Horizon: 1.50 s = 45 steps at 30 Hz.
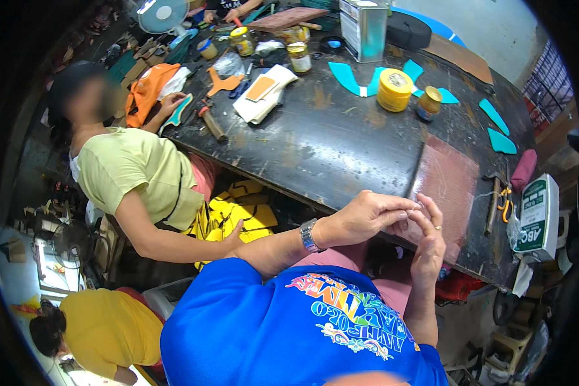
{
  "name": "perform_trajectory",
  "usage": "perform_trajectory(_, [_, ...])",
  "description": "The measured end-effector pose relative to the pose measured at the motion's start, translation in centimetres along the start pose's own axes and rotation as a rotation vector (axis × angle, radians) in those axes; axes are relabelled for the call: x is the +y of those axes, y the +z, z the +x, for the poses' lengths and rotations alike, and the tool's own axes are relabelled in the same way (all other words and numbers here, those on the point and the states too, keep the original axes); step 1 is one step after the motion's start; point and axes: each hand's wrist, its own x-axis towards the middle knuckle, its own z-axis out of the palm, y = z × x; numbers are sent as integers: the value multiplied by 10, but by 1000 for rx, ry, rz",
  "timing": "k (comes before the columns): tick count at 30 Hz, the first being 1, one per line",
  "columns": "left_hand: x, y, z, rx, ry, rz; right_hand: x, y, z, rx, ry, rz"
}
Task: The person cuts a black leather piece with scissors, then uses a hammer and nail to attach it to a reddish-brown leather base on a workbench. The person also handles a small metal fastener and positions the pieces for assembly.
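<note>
A crowded workshop surrounds a dark, scuffed worktop (283,154), and at about nine o'clock from the wearer's hands a co-worker in a pale green top (135,167) sits along its edge. The wearer's hands meet over the near edge, at the lower-left side of a reddish-brown board (453,193). The left hand (370,215), a metal watch (310,236) at its wrist, has its fingers drawn together at the tips; the right hand (428,248) has half-bent fingers that reach the same spot. Whether they pinch something thin or only touch each other, I cannot tell from here. I'd call it a bit of fine fingertip handling; going on to the board would call for parting the hands and lowering them.

The board lies flat on the worktop, its middle around two o'clock from the fingers, its surface worn, scratched and a little shiny. A yellow tub (394,90) stands at twelve o'clock, well apart; orange-handled scissors (507,206) lie at three.
</note>
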Motion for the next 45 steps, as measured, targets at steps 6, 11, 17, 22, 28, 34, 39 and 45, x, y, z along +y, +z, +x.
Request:
perform_trajectory(6, [-11,-32,-35,191,-156,-361,10,50,-6,-94,14,-24])
perform_trajectory(11, [-23,-28,-43,232,-184,-548,10,63,-19,-84,101,224])
perform_trajectory(17, [-28,-12,-40,98,-145,-587,9,58,-32,50,179,532])
perform_trajectory(22, [-27,3,-38,12,-74,-483,7,49,-42,77,95,438])
perform_trajectory(28, [-24,25,-34,98,-126,-385,9,28,-51,113,126,453])
perform_trajectory(34, [-22,42,-28,98,-108,-519,12,18,-55,102,58,247])
perform_trajectory(39, [-29,39,-28,141,-211,-712,11,19,-54,87,23,96])
perform_trajectory(45, [-38,37,-28,89,-227,-737,7,21,-58,80,59,208])
